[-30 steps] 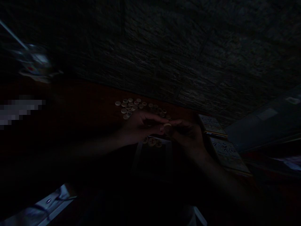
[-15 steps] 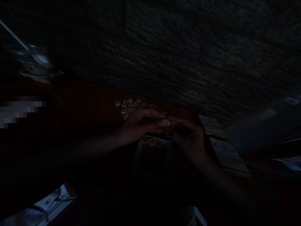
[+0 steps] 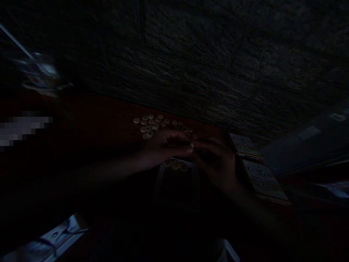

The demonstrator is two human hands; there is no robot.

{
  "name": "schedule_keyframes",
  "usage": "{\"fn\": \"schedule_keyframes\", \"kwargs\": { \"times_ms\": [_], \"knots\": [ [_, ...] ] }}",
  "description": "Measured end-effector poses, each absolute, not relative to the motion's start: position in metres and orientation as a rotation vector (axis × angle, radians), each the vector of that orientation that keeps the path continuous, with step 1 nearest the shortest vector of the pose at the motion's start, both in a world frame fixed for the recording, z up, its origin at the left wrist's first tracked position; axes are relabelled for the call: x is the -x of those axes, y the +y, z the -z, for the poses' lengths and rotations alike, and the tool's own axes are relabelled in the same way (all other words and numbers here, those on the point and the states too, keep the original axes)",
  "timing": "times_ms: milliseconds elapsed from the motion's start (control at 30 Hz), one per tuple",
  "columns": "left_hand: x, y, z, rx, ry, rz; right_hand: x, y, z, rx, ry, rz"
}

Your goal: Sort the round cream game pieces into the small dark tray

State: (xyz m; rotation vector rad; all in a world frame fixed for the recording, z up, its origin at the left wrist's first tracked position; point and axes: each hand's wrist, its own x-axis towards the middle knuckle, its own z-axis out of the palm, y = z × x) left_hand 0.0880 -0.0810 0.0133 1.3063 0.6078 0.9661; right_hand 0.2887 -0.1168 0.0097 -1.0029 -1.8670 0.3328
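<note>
The picture is very dark. My left hand (image 3: 169,143) is closed, thumb and fingers pinching a small round xiangqi piece (image 3: 192,146), of which a pale edge shows. From the other side my right hand (image 3: 216,158) meets it, its fingertips closed at the same piece. Just below both hands, three xiangqi pieces (image 3: 176,165) with dark characters stand in a row along the far edge of a pale-rimmed frame or tray (image 3: 195,185). Beyond my left hand, several loose xiangqi pieces (image 3: 151,122) lie spread on the reddish table (image 3: 103,109), partly hidden by the hand.
Two flat boxes or books (image 3: 263,180) with dark lettering lie at the right. A clear container (image 3: 43,72) with a stick rising from it stands far left. A rough stone-like wall (image 3: 177,54) borders the table's back. A bright printed box (image 3: 60,236) sits lower left.
The held piece has turned from showing its round face to showing a narrow edge. Both hands have come closer together and slightly lower around it.
</note>
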Motion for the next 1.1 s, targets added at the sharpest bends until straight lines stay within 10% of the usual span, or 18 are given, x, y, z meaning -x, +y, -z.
{"fn": "schedule_keyframes", "kwargs": {
  "times_ms": [1100],
  "knots": [
    [-0.089,-0.078,-0.016,-1.052,0.435,-0.859,-0.288,-0.120,-0.022,0.955,-1.951,-0.137]
  ]
}}
